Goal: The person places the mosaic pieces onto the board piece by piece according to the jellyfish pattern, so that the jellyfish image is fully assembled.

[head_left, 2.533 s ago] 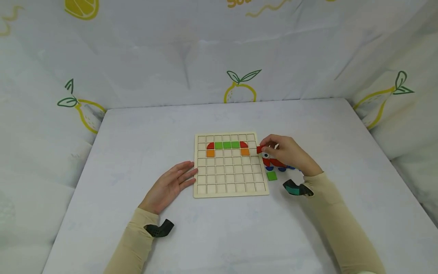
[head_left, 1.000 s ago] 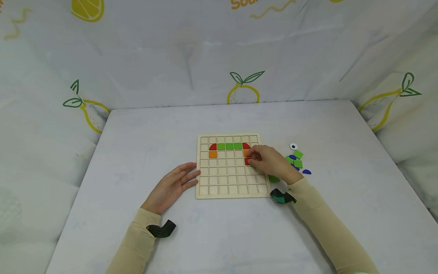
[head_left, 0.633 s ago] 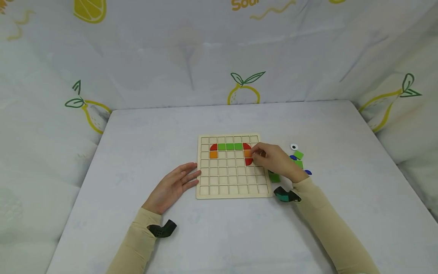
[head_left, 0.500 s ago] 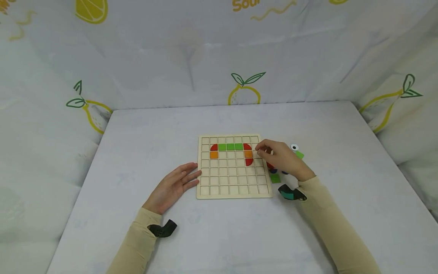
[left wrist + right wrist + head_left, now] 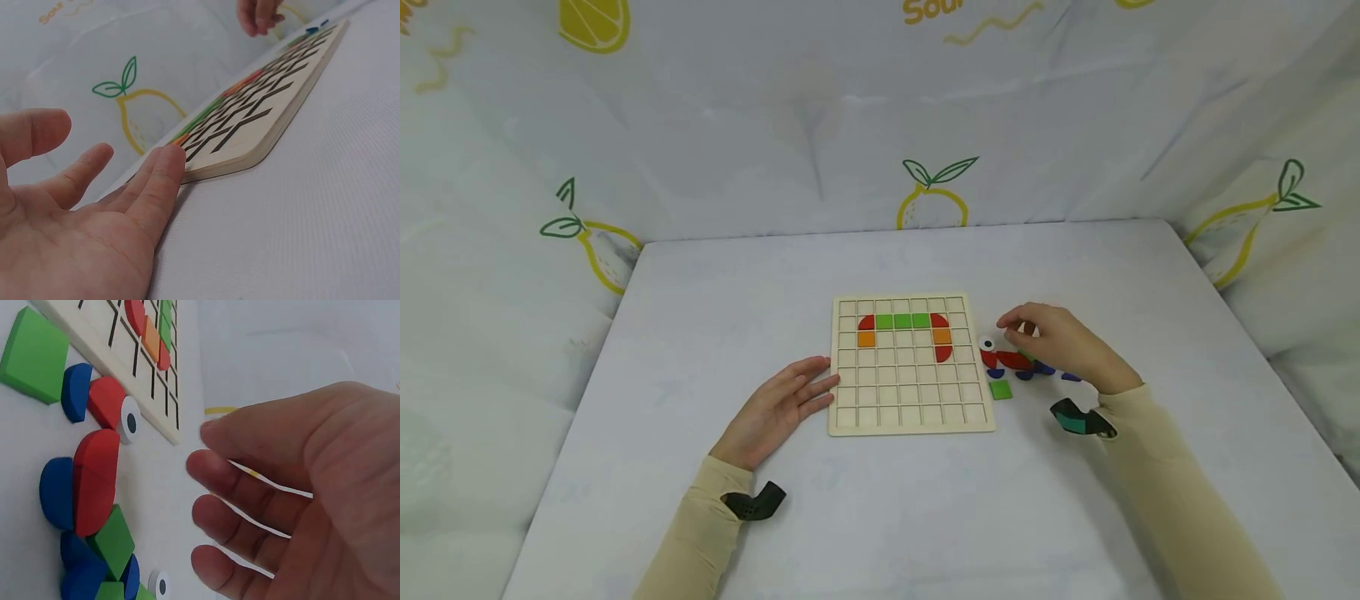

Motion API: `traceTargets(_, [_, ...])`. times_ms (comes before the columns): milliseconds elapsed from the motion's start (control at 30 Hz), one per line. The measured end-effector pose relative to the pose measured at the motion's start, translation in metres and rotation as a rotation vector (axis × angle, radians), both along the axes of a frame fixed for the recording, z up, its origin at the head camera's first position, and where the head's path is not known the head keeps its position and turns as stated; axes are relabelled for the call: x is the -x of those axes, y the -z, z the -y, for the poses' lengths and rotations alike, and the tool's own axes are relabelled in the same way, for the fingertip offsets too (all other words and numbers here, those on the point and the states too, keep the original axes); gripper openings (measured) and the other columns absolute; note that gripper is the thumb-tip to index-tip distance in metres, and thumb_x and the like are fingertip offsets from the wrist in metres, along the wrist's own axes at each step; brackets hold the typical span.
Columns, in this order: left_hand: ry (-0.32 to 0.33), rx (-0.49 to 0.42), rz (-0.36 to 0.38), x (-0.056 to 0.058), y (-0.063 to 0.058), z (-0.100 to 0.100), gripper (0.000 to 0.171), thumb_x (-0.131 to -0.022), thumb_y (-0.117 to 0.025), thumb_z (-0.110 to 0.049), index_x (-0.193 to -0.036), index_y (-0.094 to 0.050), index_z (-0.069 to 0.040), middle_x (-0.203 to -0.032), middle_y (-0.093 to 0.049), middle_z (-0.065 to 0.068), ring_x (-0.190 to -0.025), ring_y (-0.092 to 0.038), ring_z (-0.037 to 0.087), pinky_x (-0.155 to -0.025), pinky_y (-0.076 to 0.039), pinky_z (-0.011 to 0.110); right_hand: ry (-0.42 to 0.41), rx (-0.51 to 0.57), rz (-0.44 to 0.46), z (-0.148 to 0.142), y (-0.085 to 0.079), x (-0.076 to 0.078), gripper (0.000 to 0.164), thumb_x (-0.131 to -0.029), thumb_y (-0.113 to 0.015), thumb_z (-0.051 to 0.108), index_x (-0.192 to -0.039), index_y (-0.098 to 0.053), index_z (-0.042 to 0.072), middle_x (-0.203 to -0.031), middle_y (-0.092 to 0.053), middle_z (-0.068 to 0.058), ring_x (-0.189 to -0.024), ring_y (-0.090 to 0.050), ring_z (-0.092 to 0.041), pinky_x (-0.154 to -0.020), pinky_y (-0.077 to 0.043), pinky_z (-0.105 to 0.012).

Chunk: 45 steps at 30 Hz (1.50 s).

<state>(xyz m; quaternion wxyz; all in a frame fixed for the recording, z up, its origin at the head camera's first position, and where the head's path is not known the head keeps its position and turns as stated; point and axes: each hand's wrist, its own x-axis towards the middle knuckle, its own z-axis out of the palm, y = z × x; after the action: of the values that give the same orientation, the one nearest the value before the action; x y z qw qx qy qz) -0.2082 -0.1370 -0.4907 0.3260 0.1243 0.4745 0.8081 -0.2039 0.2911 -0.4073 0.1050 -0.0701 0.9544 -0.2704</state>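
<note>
A wooden grid board [image 5: 910,392] lies on the table, with green squares [image 5: 902,322] in a row, red quarter-round pieces at both row ends, and orange squares below those ends. Under the right orange square [image 5: 942,336] sits another red quarter-round piece [image 5: 943,354]. My left hand [image 5: 775,408] lies palm up, its straight fingertips touching the board's left edge. Above the loose pieces right of the board, my right hand [image 5: 1060,337] hovers with relaxed fingers and holds nothing. In the right wrist view, red pieces [image 5: 97,481], blue pieces [image 5: 57,494] and a green square [image 5: 34,356] lie nearby.
Two round white eye pieces, one [image 5: 130,420] beside the board and one [image 5: 159,584] farther along, lie among the loose pieces. White cloth printed with lemons [image 5: 932,204] hangs behind and beside the white table [image 5: 880,517].
My right hand set a red quarter-round piece under the right orange square, let go, and moved right over the loose pieces. My left hand stayed at the board's edge.
</note>
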Motion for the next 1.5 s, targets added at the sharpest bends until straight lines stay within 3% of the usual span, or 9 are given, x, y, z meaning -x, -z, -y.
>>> traceTargets(167, [-0.002, 0.0, -0.008, -0.001, -0.001, 0.001, 0.05, -0.113, -0.03, -0.019, -0.156, -0.024, 0.004, -0.165, -0.021, 0.021, -0.145, -0.046, 0.025, -0.116, -0.046, 0.033, -0.038, -0.06, 0.076, -0.004, 0.005, -0.003, 0.028, -0.096, -0.065, 0.012, -0.122, -0.068, 0.001, -0.105, -0.068, -0.01, -0.091, -0.057, -0.022, -0.071, -0.053, -0.029])
traceTargets(433, [-0.007, 0.001, -0.005, -0.003, -0.002, 0.002, 0.05, -0.113, -0.031, -0.019, -0.156, -0.026, 0.003, -0.164, -0.023, 0.02, -0.144, -0.047, 0.025, -0.116, -0.046, 0.034, -0.11, -0.1, 0.092, -0.003, 0.017, -0.005, 0.034, -0.093, -0.071, 0.01, -0.125, -0.067, 0.0, -0.118, -0.068, -0.015, -0.106, -0.059, -0.028, -0.094, -0.058, -0.049])
traceTargets(733, [-0.005, 0.005, -0.009, -0.001, -0.003, 0.0, 0.051, -0.112, -0.031, -0.02, -0.157, -0.024, 0.004, -0.165, -0.022, 0.021, -0.145, -0.046, 0.025, -0.115, -0.047, 0.033, -0.087, -0.216, 0.063, 0.0, 0.024, -0.006, 0.031, -0.092, -0.073, 0.015, -0.121, -0.071, 0.004, -0.113, -0.066, -0.012, -0.1, -0.059, -0.025, -0.089, -0.059, -0.046])
traceTargets(867, [-0.005, 0.006, 0.01, 0.0, -0.002, -0.001, 0.051, -0.112, -0.033, -0.021, -0.156, -0.026, 0.003, -0.164, -0.024, 0.02, -0.144, -0.047, 0.024, -0.115, -0.047, 0.033, -0.086, -0.223, 0.038, -0.001, 0.018, -0.005, 0.031, -0.092, -0.073, 0.015, -0.12, -0.071, 0.003, -0.11, -0.066, -0.011, -0.096, -0.058, -0.023, -0.078, -0.058, -0.037])
traceTargets(1067, [-0.007, 0.009, 0.016, -0.001, -0.002, -0.001, 0.05, -0.112, -0.032, -0.02, -0.156, -0.027, 0.003, -0.164, -0.024, 0.019, -0.144, -0.047, 0.024, -0.114, -0.048, 0.033, -0.093, -0.136, -0.041, 0.004, 0.002, 0.001, 0.033, -0.092, -0.072, 0.016, -0.123, -0.068, 0.002, -0.11, -0.065, -0.011, -0.096, -0.057, -0.025, -0.069, -0.054, -0.028])
traceTargets(1333, [-0.015, 0.022, 0.029, -0.001, -0.002, 0.0, 0.05, -0.112, -0.033, -0.022, -0.156, -0.028, 0.001, -0.165, -0.024, 0.017, -0.144, -0.048, 0.023, -0.114, -0.048, 0.032, -0.131, -0.086, -0.08, 0.034, -0.019, 0.017, 0.032, -0.095, -0.07, 0.019, -0.126, -0.067, 0.008, -0.119, -0.064, -0.01, -0.107, -0.056, -0.03, -0.079, -0.056, -0.036])
traceTargets(1500, [-0.019, 0.02, 0.034, 0.0, -0.003, -0.001, 0.05, -0.112, -0.033, -0.021, -0.156, -0.027, 0.002, -0.164, -0.024, 0.018, -0.144, -0.047, 0.024, -0.114, -0.048, 0.032, -0.185, -0.035, -0.098, 0.056, -0.02, 0.028, 0.033, -0.095, -0.07, 0.018, -0.126, -0.068, 0.008, -0.12, -0.066, -0.008, -0.106, -0.057, -0.028, -0.085, -0.054, -0.039])
